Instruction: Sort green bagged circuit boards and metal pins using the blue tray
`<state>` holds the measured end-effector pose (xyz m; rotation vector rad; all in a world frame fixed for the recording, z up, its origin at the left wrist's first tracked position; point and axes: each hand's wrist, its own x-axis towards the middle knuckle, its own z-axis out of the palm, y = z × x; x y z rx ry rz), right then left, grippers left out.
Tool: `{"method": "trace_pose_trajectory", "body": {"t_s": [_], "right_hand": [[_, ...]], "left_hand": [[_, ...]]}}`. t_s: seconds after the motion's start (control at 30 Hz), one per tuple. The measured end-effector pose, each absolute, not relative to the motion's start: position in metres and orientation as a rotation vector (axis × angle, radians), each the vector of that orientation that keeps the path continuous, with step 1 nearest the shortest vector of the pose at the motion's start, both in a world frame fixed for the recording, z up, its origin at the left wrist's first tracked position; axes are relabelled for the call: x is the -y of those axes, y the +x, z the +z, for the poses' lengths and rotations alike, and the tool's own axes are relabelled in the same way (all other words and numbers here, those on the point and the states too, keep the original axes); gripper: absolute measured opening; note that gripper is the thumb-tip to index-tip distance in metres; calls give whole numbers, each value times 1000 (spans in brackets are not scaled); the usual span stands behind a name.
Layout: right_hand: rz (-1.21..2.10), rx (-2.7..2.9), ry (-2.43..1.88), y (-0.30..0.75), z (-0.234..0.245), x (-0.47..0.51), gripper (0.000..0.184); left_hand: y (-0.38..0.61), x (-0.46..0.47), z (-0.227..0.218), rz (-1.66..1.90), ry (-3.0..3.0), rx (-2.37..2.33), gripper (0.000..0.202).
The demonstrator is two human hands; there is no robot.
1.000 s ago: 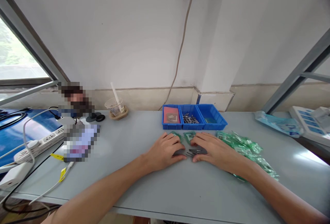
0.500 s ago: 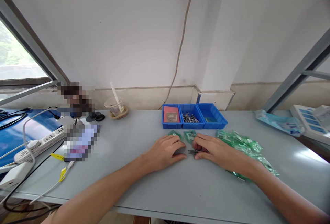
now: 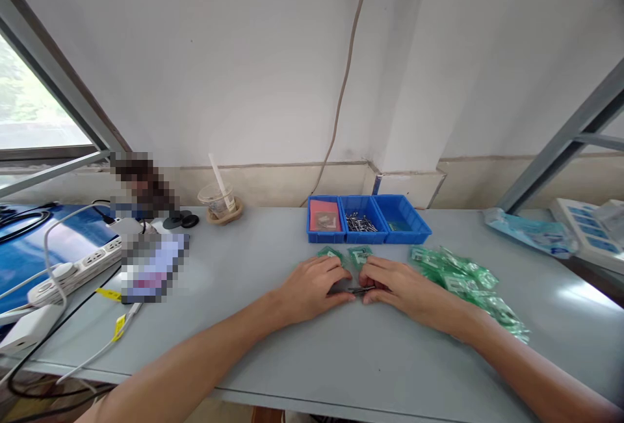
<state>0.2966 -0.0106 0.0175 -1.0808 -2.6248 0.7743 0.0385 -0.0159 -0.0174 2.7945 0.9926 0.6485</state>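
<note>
My right hand (image 3: 392, 283) pinches a small bunch of slim silver metal screws (image 3: 361, 291) just above the grey table. Their tips point left, reaching the thumb of my left hand (image 3: 314, 285). That hand rests on the table with thumb and forefinger apart; whether it touches the screws I cannot tell. Behind the fingertips lie two small green plastic bags, one green bag (image 3: 359, 255) by my right knuckles and another green bag (image 3: 330, 252) partly covered by my left hand. Beside my right forearm spreads a pile of green bags (image 3: 461, 277).
Three joined blue bins (image 3: 368, 236) stand at the back: red packets left, loose silver screws middle, something small and greenish right. A cup with a straw (image 3: 217, 199), a power strip (image 3: 78, 277) and cables are on the left. A blue-white packet (image 3: 529, 231) lies far right.
My right hand has shifted slightly left, bringing the screws to my left thumb and fingers. My left hand has hardly moved.
</note>
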Motion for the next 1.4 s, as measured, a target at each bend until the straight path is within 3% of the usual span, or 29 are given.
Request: {"method": "trace_pose_trajectory", "body": {"t_s": [0.2,0.53,0.87,1.3,1.4], "right_hand": [[798,2609,-1079,293,20,12,26],[740,2555,-1529,370,66,30,24],[741,2498,-1594,390,52,74,30],[255,2590,-1442,385,21,84,29],[130,2584,-1461,397,15,91,38]], "left_hand": [[39,17,-16,651,2758,-995,28],[39,19,-18,677,2723,-941,31],[48,26,-16,620,2694,-927,34],[53,26,-13,627,2770,-889,30],[53,27,-12,573,2837,-872,35]]}}
